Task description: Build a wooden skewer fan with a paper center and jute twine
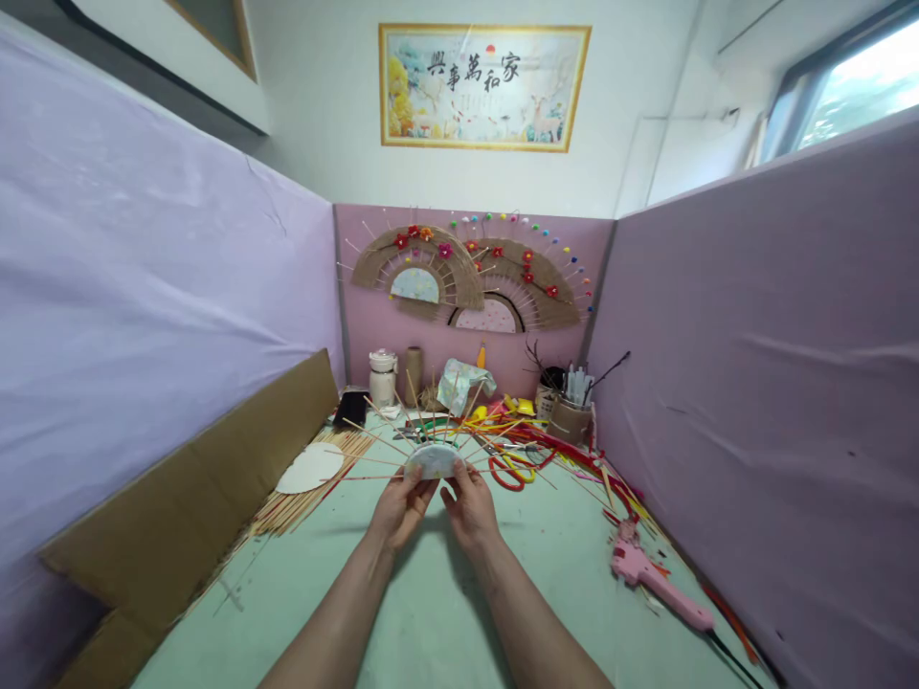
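Both hands hold a fan frame (433,461), a pale half-round base with thin wooden sticks fanning out from its curved edge. My left hand (403,505) grips the base's left end, thumb on its face. My right hand (470,500) pinches the right end in the same way. The frame is held above the green table, its sticks pointing up and outward. Behind the fan's right side lie red-handled scissors (511,473). To the left of the fan a white oval piece (310,468) rests on a spread of loose sticks (287,507).
A pink glue gun (657,579) with its cord lies at the right. Cardboard (193,498) leans along the left wall. At the back stand a white jar (383,378), a brown roll (414,375) and a pot (570,421). Two decorated fans (420,254) hang on the back panel.
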`<state>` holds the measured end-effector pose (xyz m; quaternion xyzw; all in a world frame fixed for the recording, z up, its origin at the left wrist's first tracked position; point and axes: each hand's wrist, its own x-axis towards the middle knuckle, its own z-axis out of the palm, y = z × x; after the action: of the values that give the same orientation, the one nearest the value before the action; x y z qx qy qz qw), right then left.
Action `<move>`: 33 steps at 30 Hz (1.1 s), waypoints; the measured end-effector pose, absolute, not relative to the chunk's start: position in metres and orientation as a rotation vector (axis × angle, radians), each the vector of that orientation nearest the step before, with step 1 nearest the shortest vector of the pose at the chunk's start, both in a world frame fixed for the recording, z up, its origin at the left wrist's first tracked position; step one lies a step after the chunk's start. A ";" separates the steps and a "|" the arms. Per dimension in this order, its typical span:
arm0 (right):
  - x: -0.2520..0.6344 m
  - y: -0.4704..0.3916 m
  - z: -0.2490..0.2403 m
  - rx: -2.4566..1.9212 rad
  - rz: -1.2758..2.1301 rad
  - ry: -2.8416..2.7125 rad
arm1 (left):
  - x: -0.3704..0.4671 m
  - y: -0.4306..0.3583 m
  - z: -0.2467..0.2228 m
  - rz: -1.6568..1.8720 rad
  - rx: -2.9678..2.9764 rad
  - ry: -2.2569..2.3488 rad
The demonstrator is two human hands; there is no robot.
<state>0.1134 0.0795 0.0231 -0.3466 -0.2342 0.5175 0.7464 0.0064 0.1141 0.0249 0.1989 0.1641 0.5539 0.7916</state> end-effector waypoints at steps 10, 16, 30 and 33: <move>0.115 0.083 0.012 -0.639 1.189 -0.434 | 0.011 0.114 0.027 1.209 0.448 0.384; 0.116 0.083 0.012 -0.569 1.194 -0.413 | 0.013 0.112 0.023 1.219 0.476 0.410; 0.116 0.085 0.010 -0.523 1.156 -0.439 | 0.014 0.110 0.024 1.265 0.486 0.435; 0.115 0.085 0.009 -0.527 1.153 -0.435 | 0.015 0.110 0.024 1.273 0.484 0.426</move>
<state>0.1152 0.0851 0.0094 -0.2444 -0.2015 0.5342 0.7837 0.0145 0.1096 0.0242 0.2220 0.1956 0.5839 0.7560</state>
